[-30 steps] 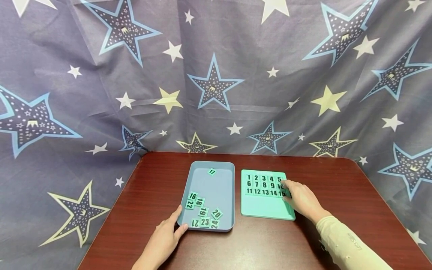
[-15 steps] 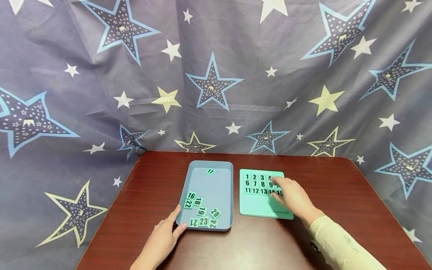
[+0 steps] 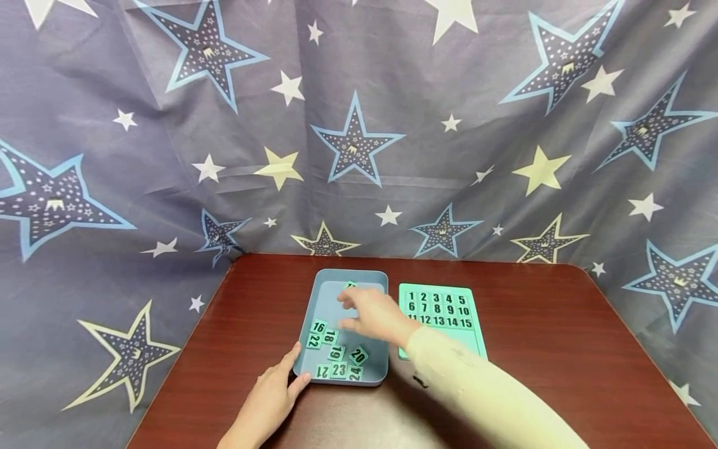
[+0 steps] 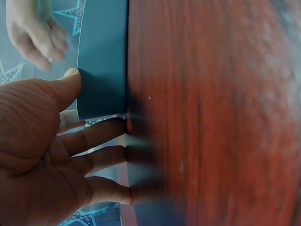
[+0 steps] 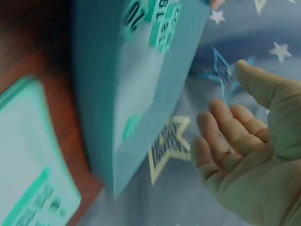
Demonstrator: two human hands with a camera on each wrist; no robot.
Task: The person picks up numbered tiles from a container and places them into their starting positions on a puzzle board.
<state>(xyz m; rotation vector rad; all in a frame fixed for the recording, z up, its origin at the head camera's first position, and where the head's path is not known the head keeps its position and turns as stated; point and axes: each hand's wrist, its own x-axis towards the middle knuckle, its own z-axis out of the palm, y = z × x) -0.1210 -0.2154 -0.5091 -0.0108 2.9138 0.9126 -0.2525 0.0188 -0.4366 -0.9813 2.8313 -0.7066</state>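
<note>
My left hand rests at the near left corner of a shallow blue-grey tray. Its thumb touches the near wall, and the fairly straight fingers lie along the left side. Over the tray's middle hovers my right hand, fingers loosely bent and nothing in them, as the right wrist view confirms. Just beyond its fingertips a green tile marked 17 is partly covered. Several more number tiles lie nearer in the tray, such as 16, 19, 20 and 23.
Right of the tray lies a green board with tiles 1 to 15 in three rows and a bare lower part; my right sleeve covers some of it. Both stand on a brown wooden table. Behind hangs a star-patterned cloth.
My right hand has moved left from the board's right side, across the board, to above the tray. My left hand stays at the tray's corner, and the tiles lie as before.
</note>
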